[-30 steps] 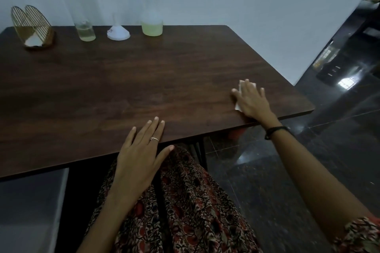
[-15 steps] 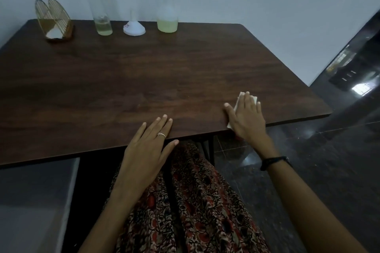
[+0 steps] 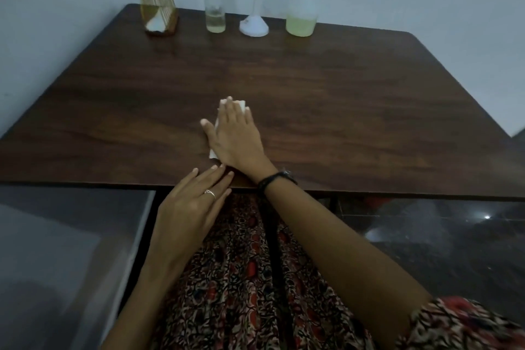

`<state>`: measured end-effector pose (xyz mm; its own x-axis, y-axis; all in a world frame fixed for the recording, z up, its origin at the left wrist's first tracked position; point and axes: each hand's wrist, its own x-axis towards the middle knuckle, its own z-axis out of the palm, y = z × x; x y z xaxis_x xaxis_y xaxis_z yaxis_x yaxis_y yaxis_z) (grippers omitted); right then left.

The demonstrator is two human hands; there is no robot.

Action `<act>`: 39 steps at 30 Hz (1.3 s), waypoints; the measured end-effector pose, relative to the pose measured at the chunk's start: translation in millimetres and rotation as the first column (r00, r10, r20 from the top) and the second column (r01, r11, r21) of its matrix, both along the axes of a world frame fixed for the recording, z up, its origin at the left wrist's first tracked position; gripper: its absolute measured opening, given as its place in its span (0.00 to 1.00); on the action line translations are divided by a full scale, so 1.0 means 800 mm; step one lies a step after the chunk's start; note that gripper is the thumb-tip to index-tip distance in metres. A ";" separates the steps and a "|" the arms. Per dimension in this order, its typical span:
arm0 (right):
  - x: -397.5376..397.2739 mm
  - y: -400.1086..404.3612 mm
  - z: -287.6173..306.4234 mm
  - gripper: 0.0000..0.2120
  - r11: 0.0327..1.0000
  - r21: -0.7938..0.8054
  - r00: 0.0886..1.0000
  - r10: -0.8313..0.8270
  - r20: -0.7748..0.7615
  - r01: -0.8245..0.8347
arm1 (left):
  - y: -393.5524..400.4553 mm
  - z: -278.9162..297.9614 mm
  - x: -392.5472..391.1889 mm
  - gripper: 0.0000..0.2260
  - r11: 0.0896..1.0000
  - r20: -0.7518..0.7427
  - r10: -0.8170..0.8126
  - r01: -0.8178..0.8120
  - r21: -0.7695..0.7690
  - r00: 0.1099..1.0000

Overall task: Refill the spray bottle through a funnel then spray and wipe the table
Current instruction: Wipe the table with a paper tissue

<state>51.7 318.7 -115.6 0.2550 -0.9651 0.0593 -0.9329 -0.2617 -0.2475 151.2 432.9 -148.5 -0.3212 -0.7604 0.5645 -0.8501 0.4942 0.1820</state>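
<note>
The dark table (image 3: pixel 341 88) meets a white wall; right hand (image 3: pixel 235 136) presses a tissue (image 3: pixel 241 104) flat near the front edge, left hand (image 3: pixel 193 204) rests open there.

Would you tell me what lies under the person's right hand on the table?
A white tissue lies flat under the right hand, which presses it onto the table. Only its far corners and left edge show; the rest is covered by the palm.

Tissue (image 3: pixel 242 104) – white, flat on the table (image 3: pixel 355 99) under the right hand's (image 3: pixel 234 138) straight fingers, corners showing past fingertips and thumb. Well beyond the hand, at the far edge – spray bottle (image 3: pixel 301 17) upright with yellow-green liquid low, white funnel (image 3: pixel 253 26) mouth-down just left, clear refill bottle (image 3: pixel 216 8) further left.
</note>
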 end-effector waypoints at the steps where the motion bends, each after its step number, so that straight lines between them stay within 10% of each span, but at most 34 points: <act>1: 0.008 0.000 0.000 0.30 0.998 0.008 0.998 0.067 -0.005 -0.067 | 0.002 -0.002 0.007 0.14 1.000 -0.016 0.012 -0.012 -0.023 1.000; 6: -0.014 0.015 0.002 0.28 0.970 0.031 0.968 0.244 -0.063 -0.243 | 0.007 -0.006 0.033 0.12 0.997 -0.062 0.054 -0.058 -0.060 0.997; 20: -0.134 0.095 -0.004 0.33 0.927 0.021 0.925 -0.373 -0.074 0.375 | -0.027 0.003 0.158 0.18 0.899 -0.070 0.437 -0.437 0.018 0.897; 39: 0.191 -0.014 -0.001 0.34 0.997 0.042 0.997 0.068 0.036 -0.070 | -0.039 -0.037 0.170 0.21 0.862 -0.270 0.467 -0.502 -0.074 0.842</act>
